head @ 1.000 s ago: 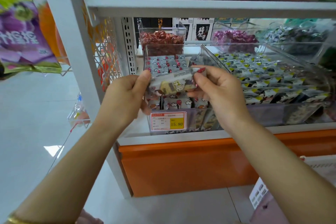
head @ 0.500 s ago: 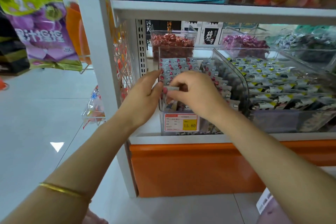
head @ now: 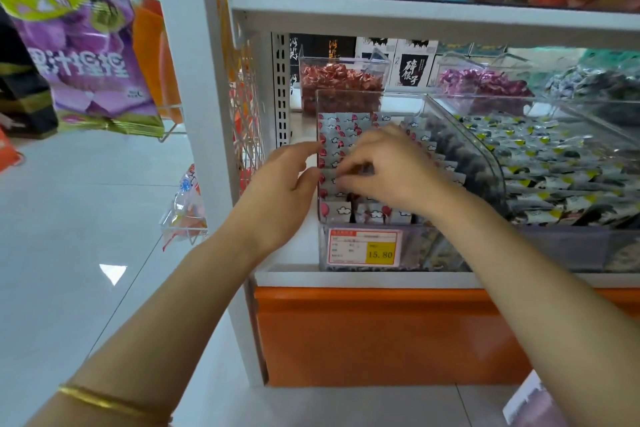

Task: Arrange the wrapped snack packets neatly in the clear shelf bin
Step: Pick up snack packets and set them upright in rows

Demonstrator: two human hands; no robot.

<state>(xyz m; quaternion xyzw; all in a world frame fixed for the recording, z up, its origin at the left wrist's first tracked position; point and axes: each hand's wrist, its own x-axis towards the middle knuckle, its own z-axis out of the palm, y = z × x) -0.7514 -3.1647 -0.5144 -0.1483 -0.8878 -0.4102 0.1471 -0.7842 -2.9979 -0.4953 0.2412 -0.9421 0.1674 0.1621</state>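
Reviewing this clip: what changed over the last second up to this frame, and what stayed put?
Both hands brought the snack packet down from above the clear bin into its rows. The left hand let go and now rests open against the bin's left wall. The right hand still curls its fingertips on the packet. The bin and its price tag stayed put.

White shelving [head: 415, 22] with orange base [head: 381, 333] on glossy pale floor [head: 69, 253].

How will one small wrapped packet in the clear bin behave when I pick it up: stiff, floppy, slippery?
Probably light and fairly flat: the packets stand in thin overlapping rows. The wrapper looks glossy, so it may slip when pinched. Upright ones likely tip if nudged.
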